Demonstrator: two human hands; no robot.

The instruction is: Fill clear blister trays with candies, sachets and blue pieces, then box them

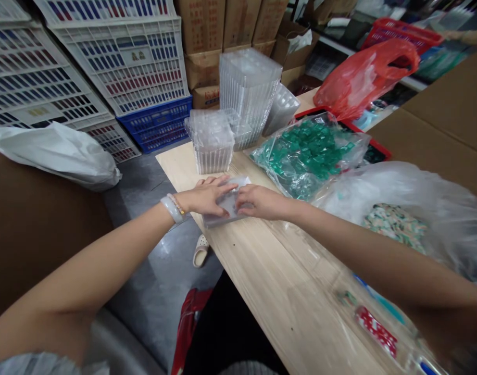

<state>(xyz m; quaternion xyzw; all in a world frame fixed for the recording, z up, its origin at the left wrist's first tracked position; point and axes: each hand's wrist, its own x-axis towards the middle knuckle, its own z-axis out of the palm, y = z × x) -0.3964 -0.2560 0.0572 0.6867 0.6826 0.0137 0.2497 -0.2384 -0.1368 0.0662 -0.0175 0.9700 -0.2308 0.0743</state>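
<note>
A clear, flat piece of plastic packaging (223, 220), maybe a bag or a thin lid, lies at the near-left edge of the wooden table (258, 255). My left hand (209, 197) rests on it with the fingers spread and the palm down. Close beside it, my right hand (258, 202) has its fingers bent and together at the plastic. Its fingertips partly hide whatever lies between them. Just beyond the hands stand a short stack of clear plastic boxes (213, 140) and a taller stack of clear trays (248, 86).
To the right lie a bag of green pieces (309, 148), a large clear bag (437, 203) with small mixed pieces, and a red plastic bag (363, 78). White crates (125, 65) and a blue crate (156, 122) are stacked beyond the floor at left.
</note>
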